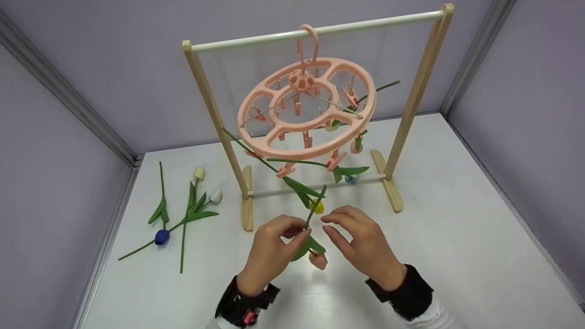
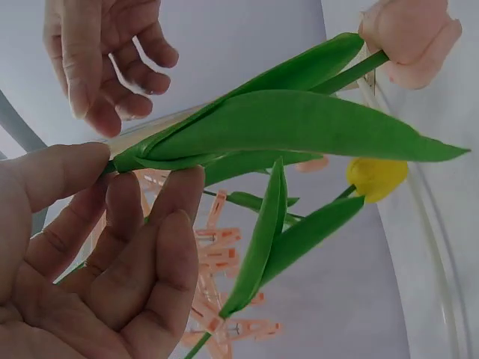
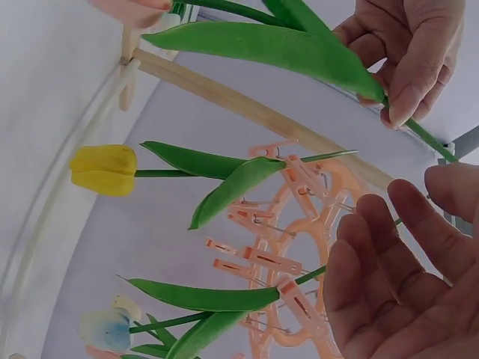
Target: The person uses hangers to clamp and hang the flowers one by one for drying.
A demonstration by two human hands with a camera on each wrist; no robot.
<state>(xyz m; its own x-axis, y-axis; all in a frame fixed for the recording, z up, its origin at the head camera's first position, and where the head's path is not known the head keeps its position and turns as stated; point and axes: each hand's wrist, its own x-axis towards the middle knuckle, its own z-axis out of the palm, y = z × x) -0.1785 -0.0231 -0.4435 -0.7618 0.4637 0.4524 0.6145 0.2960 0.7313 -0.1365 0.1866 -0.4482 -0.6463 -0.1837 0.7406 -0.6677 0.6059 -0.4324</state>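
Before a pink clip hanger (image 1: pixel 301 80), a person's left hand (image 1: pixel 273 244) pinches a pink tulip (image 1: pixel 318 261) by its stem (image 1: pixel 315 208) above a table (image 1: pixel 461 228); the right hand (image 1: pixel 367 242) hovers nearby, thumb and fingers apart.

The place looks like a partitioned booth, the kind set up in a lab: plain lavender-grey panels (image 1: pixel 137 68) rise at 9, 12 and 3 o'clock, metal strips (image 1: pixel 475 57) edge them at 10 and 2, and a white surface (image 1: pixel 457 228) spans between.
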